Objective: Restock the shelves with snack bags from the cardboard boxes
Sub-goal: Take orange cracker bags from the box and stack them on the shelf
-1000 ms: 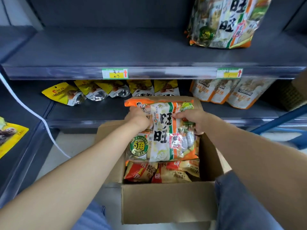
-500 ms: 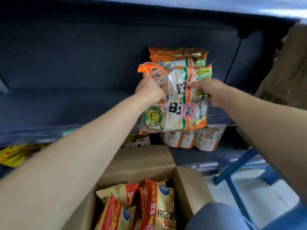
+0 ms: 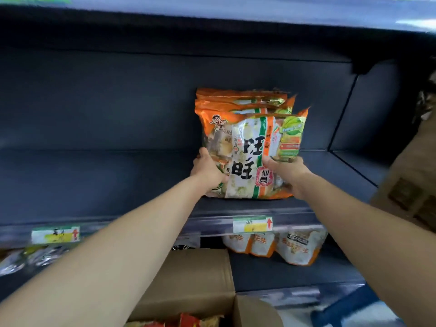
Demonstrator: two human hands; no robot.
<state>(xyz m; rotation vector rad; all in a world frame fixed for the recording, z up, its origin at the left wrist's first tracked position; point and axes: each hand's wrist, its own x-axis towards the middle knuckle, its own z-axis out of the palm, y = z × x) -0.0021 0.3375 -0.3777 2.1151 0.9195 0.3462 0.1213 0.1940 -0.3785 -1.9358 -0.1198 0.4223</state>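
Listing what we see, item by item: one large orange, white and green plastic snack bag (image 3: 247, 156) with bold black characters on its front, standing upright on the dark grey metal shelf (image 3: 118, 185), lower edge down on the shelf board, right of the shelf's middle. The left grip (image 3: 207, 172) is closed on the bag's lower left edge; the right grip (image 3: 286, 172) is closed on its lower right edge, thumb on the front face. Directly behind it, and touching it, we count at least two more matching orange-topped bags (image 3: 236, 100), only their upper edges showing. On the shelf's front lip just below the bag sits a white, yellow and green price label with a red arrow (image 3: 252, 224); a second label of the same kind (image 3: 55, 234) sits further left, blurred. On the shelf beneath, we note white and orange stand-up pouches (image 3: 297, 250) in a row under the first label, and silvery packets (image 3: 35, 256) at far left, too blurred to read. Below the arms stands an open brown cardboard box (image 3: 200, 279) holding red and yellow snack bags (image 3: 188, 322), of which only the tops show. At far right, a second brown cardboard carton (image 3: 412, 180) leans by the shelf end; at lower right, a blue frame (image 3: 349, 308).
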